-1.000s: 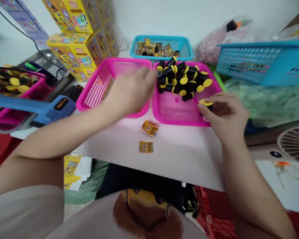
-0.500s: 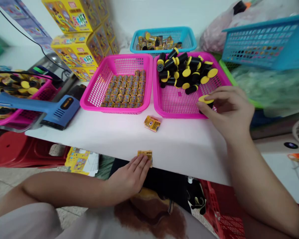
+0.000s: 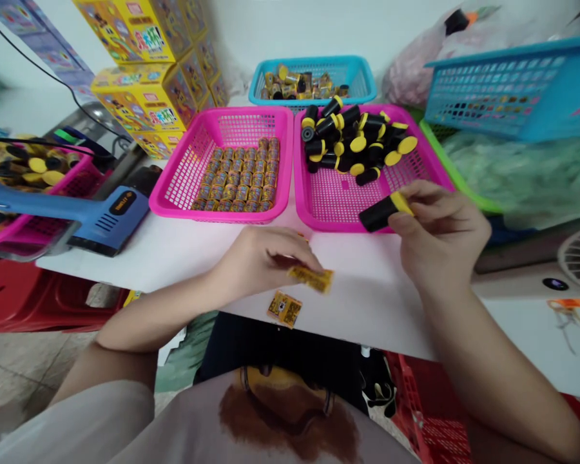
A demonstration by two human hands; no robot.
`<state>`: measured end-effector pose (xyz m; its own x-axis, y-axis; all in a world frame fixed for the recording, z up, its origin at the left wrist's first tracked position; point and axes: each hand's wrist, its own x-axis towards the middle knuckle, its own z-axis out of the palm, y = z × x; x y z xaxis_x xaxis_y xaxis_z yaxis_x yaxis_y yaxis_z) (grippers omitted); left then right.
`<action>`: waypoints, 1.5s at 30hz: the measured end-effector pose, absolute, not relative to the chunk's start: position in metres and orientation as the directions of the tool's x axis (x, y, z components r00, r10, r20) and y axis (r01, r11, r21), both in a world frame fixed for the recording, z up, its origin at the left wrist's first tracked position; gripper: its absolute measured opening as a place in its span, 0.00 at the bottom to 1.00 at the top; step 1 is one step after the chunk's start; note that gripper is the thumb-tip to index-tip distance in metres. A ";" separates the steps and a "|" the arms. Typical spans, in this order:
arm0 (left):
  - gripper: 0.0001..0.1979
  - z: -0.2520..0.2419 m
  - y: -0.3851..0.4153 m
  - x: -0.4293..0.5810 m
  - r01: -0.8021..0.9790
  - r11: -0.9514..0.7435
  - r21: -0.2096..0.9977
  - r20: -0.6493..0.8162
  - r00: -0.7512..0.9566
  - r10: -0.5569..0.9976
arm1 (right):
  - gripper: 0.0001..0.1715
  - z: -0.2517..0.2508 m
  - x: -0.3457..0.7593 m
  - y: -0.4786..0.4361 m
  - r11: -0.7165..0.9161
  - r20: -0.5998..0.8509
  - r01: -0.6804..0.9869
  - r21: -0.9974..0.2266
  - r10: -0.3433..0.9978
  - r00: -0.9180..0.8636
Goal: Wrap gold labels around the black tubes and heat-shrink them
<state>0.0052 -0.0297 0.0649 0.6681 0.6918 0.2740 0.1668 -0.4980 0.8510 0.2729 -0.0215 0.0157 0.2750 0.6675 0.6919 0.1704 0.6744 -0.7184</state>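
Right hand (image 3: 439, 235): fingers curled, thumb and fingertips pinching a black tube (image 3: 377, 214) at its yellow-capped end. The tube is roughly level with its open end toward 9 o'clock, over the near rim of the right pink basket (image 3: 319, 216). Left hand (image 3: 263, 258): thumb and forefinger pressed on a yellow label (image 3: 313, 278), which sticks out toward 3 o'clock just above the worktop (image 3: 381, 309); the label is blurred, print unreadable. The tube is at 1 o'clock from that label, apart, no contact. A second yellow label (image 3: 284, 308) lies flat on the worktop at 5 o'clock of the left hand, near the front edge. At 11 o'clock of the right hand, a loose pile of capped black tubes (image 3: 352, 138) fills the far half of the right pink basket. At 12 o'clock of the left hand, the left pink basket (image 3: 183, 180) holds wrapped tubes (image 3: 241, 174) in neat rows, and the two baskets sit side by side, touching. Behind them at 12 o'clock, a small blue basket (image 3: 365, 77) holds wrapped tubes, jumbled. A blue heat gun (image 3: 96, 216) lies at 9 o'clock of the left hand, with stacked yellow cartons (image 3: 145, 103) at 11 o'clock. A large blue basket (image 3: 512, 90) is at 1 o'clock of the right hand.
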 end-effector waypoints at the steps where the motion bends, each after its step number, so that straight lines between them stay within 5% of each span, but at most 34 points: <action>1: 0.08 0.062 -0.023 0.012 0.125 -0.429 0.895 0.256 0.643 0.721 | 0.25 0.015 0.268 -0.025 0.655 0.667 0.146 -0.742 0.696 0.266; 4: 0.24 0.044 -0.009 0.027 0.053 -0.294 0.954 0.213 0.569 0.794 | 0.26 0.012 0.257 -0.036 0.597 0.614 0.142 -0.789 0.761 0.211; 8: 0.37 0.021 -0.007 0.028 0.109 -0.354 0.929 0.225 0.593 0.773 | 0.21 0.009 0.253 -0.043 0.575 0.583 0.099 -0.812 0.797 0.160; 14: 0.26 0.017 -0.013 0.017 0.238 -0.557 0.796 0.311 0.628 0.713 | 0.22 0.012 0.252 -0.048 0.454 0.452 0.021 -0.891 0.878 0.159; 21: 0.26 0.019 -0.014 0.017 0.179 -0.660 0.729 0.459 0.588 0.666 | 0.27 0.013 0.241 -0.051 0.420 0.407 -0.055 -0.906 0.899 0.160; 31: 0.24 0.014 -0.010 0.024 -0.083 -0.429 0.900 0.407 0.516 0.754 | 0.23 0.020 0.229 -0.064 0.600 0.618 0.244 -0.762 0.786 -0.002; 39: 0.32 0.023 -0.006 0.022 0.056 -0.570 0.820 0.403 0.650 0.644 | 0.10 0.013 0.229 -0.066 0.581 0.576 0.288 -0.761 0.810 -0.114; 45: 0.29 0.016 -0.018 0.023 0.241 -0.744 0.623 0.487 0.625 0.610 | 0.11 0.024 0.230 -0.068 0.437 0.504 0.620 -0.652 0.860 -0.076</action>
<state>0.0227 -0.0178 0.0157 0.6246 0.6102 0.4873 0.2412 -0.7443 0.6228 0.2298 -0.0685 0.0245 -0.0763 0.8603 0.5041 0.6199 0.4369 -0.6518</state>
